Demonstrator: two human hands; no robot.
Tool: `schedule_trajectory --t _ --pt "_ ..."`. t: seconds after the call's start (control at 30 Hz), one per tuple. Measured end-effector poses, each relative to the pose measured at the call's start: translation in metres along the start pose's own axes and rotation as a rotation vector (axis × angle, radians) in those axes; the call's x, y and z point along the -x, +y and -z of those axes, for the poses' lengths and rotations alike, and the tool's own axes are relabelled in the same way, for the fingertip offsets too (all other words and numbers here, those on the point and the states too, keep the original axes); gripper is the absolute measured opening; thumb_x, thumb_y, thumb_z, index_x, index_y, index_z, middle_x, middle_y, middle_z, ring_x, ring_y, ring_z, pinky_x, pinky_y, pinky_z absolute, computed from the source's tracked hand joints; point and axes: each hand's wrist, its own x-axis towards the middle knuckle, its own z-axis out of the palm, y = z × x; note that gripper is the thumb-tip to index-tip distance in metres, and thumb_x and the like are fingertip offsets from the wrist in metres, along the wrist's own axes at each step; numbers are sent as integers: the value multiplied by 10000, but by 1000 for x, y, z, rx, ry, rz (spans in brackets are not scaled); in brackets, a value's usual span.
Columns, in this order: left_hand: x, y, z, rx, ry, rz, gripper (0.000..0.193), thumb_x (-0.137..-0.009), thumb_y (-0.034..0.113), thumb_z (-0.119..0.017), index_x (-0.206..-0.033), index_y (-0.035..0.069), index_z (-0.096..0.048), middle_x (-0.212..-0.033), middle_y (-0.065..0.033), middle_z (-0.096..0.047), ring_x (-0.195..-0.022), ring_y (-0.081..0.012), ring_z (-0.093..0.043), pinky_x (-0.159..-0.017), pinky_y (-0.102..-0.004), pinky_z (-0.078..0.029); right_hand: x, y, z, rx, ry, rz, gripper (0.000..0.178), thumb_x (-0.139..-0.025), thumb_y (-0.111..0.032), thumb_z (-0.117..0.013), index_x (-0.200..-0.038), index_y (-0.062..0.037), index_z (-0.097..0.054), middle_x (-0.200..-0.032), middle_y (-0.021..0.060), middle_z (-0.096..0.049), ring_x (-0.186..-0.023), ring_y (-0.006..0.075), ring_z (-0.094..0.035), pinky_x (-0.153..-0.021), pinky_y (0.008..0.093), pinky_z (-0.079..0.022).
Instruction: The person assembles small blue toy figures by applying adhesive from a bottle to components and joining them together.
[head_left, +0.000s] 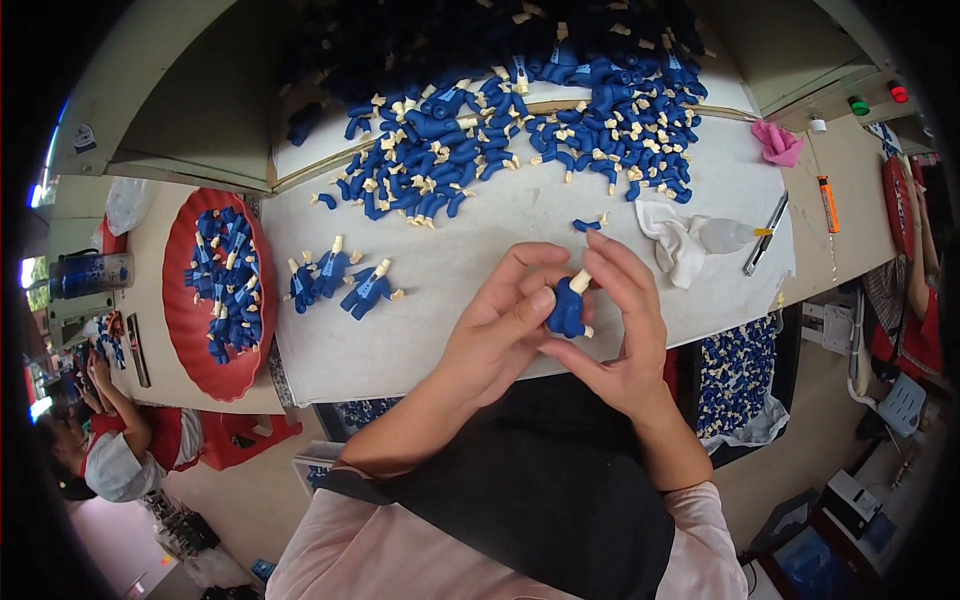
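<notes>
Workshop space stretches around the worktop (818, 268), with another person (140, 445) in red and white at the left and pale floor beyond. White sheeting (450, 235), smudged in places, covers most of the worktop, and a grey-green cabinet (205, 130) frames its far side. Heaped there and spilling onto the sheeting are many blue doll parts (430, 150) with cream ends. To the left stands a red scalloped basin (177, 290) of similar parts; below the worktop at the right, a dark-edged bin (790, 365) is filled with smaller ones.

Near the front edge, the left hand (505, 315) has its grip pinching a blue doll torso (566, 312) with a cream neck, held above the sheeting. The right hand (628, 335) curves around the torso's other side; whether its grip presses on it I cannot tell. At the right lie a white cloth (670, 235), a pink cloth (778, 143), a clear bottle (724, 237) and an orange tube (828, 204). Three blue figures (368, 290) rest left of the hands, and one small blue arm (586, 225) lies just beyond them.
</notes>
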Motion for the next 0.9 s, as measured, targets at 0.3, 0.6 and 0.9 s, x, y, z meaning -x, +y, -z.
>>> schedule_trajectory --t 0.3,0.6,0.9 --pt "0 -9 0 141 52 87 261 -877 215 -429 -1091 70 -395 -988 -66 -487 -918 -152 -480 -794 -287 -403 3 -1 -2 131 -10 38 597 -513 19 -662 -1087 -9 -502 -947 134 -534 -833 283 -525 -691 328 -439" --pt "1 -11 -5 34 181 66 241 -865 194 -467 -1055 48 -447 -952 -25 -509 -856 -79 -471 -731 -226 -392 8 -1 -4 337 -2 103 617 -508 20 -672 -1102 -11 -507 -943 122 -476 -841 248 -489 -710 301 -423" --pt "-8 -3 0 -50 132 42 289 -854 127 -445 -1121 20 -420 -1024 -145 -510 -891 -201 -535 -766 -268 -432 24 10 51 187 650 38 565 -690 21 -529 -1202 32 -290 -1115 161 -420 -986 232 -452 -849 347 -377"
